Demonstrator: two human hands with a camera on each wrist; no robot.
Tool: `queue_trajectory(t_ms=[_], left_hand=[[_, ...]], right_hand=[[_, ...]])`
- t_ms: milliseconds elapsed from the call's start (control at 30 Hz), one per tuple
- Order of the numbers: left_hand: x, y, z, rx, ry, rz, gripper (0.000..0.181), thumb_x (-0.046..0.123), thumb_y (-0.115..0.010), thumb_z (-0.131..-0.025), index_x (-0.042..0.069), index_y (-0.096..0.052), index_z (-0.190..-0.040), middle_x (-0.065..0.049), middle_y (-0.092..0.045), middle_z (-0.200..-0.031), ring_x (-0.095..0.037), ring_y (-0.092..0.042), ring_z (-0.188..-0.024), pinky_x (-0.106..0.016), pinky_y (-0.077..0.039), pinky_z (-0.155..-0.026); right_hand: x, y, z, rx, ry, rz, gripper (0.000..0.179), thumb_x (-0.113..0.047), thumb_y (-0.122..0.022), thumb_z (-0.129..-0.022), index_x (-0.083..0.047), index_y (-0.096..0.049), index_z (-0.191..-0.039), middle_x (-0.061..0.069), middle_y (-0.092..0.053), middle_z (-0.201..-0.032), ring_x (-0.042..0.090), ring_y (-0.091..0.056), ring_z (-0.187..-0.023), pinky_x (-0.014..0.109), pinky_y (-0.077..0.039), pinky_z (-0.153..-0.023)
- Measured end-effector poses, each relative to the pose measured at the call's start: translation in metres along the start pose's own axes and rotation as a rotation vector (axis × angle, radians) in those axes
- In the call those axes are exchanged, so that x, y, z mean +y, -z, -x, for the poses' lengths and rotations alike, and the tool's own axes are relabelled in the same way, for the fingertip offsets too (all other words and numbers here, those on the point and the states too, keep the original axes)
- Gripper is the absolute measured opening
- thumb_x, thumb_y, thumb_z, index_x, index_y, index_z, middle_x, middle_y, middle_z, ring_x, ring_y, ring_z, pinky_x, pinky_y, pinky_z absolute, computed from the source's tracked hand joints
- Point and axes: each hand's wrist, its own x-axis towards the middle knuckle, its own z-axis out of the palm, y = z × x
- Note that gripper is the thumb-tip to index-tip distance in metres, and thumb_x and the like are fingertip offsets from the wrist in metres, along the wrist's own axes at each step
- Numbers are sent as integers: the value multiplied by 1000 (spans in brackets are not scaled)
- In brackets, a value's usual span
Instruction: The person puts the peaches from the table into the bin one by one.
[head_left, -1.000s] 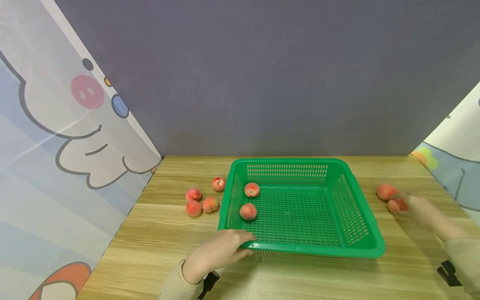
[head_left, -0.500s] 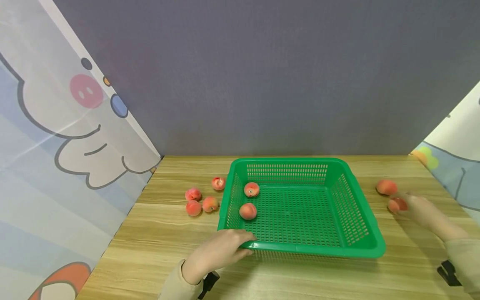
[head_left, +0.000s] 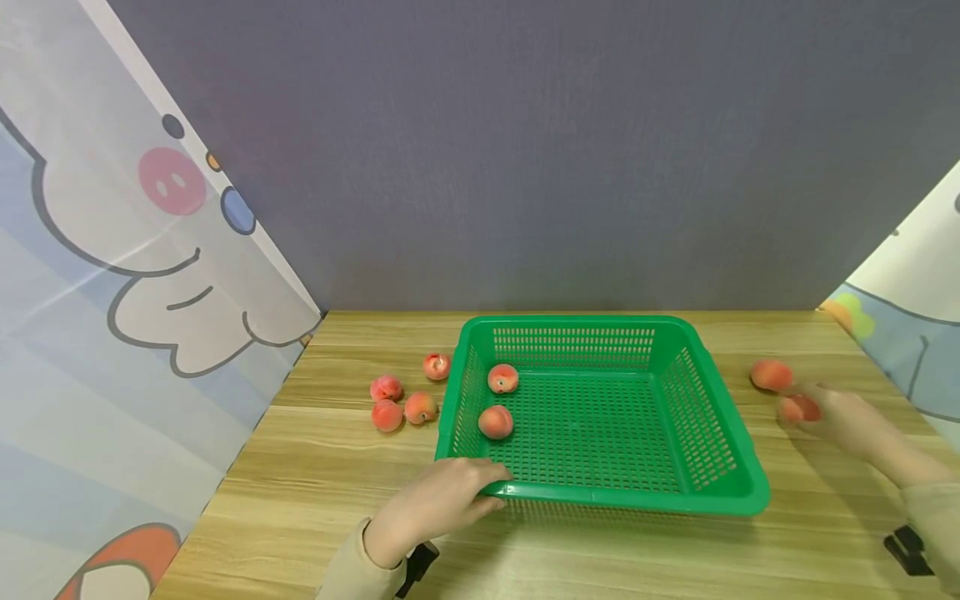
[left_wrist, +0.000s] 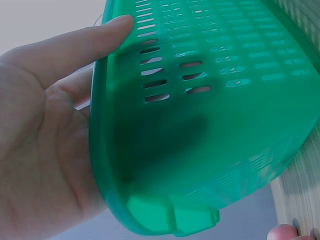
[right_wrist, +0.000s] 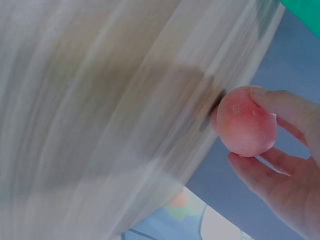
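In the head view my left hand (head_left: 442, 500) grips the near-left corner rim of a green plastic basket (head_left: 600, 495). The left wrist view shows the thumb (left_wrist: 107, 37) against the slotted outer wall, while the other fingers pass behind the rim. Off the basket's right side, my right hand (head_left: 847, 425) pinches a peach (right_wrist: 247, 122) between thumb and fingertips, low over the table. Another peach (head_left: 771, 375) sits just beyond it, mostly hidden behind the held one in the right wrist view. Two peaches lie inside the basket at its left, one farther back (head_left: 502, 379) and one nearer (head_left: 496, 422).
Left of the basket, several peaches (head_left: 387, 415) lie grouped on the wood-grain table (head_left: 300, 483), one of them (head_left: 437, 366) close to the basket's wall. A grey panel (head_left: 555, 167) rises behind the table. Cartoon-printed sheets (head_left: 90, 350) flank both sides.
The far peach on the right has shifted slightly away from my right hand. My right forearm has moved a little, with the peach still held. The left hand and basket stay put.
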Motion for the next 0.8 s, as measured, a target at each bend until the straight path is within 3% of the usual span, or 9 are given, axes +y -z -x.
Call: queue_trajectory(t_ms=[233, 367, 433, 600, 800], left_hand=[[0, -1, 0, 0, 1, -4, 12, 19, -65, -79, 15, -60, -90, 11, -56, -78, 4, -46, -67, -12, -40, -60], [0, -1, 0, -1, 8, -3, 13, 19, -65, -79, 15, -61, -91, 11, -56, -79, 4, -47, -67, -12, -40, -60], [0, -1, 0, -3, 9, -2, 13, 19, -65, -80, 15, -61, -91, 11, -56, -79, 4, -47, -68, -12, -41, -60], [0, 0, 0, -6, 7, -1, 13, 19, -65, -80, 15, -61, -92, 11, -57, -79, 4, -48, -68, -12, -41, -60], [1, 0, 0, -6, 3, 0, 13, 19, -65, -80, 15, -60, -91, 11, -56, -79, 4, -46, -67, -12, -40, -61]], right_hand=[[-6, 8, -2, 71, 79, 32, 46, 0, -75, -58, 10, -52, -97, 34, -55, -80, 45, -55, -65, 49, -45, -54], [-10, 13, -5, 116, 87, 19, 41, -4, -77, -59, 6, -57, -92, 28, -58, -78, 43, -55, -69, 48, -44, -55], [-10, 15, -6, 168, 128, 18, 41, -5, -79, -55, 5, -58, -90, 25, -58, -75, 41, -55, -66, 45, -44, -53], [-14, 21, -7, 206, 156, 28, 43, -5, -78, -54, 8, -56, -89, 29, -56, -77, 43, -54, -65, 48, -44, -54], [-20, 30, -12, 279, 210, 56, 41, -21, -78, -57, 1, -61, -88, 21, -61, -81, 40, -56, -73, 45, -42, -61]])
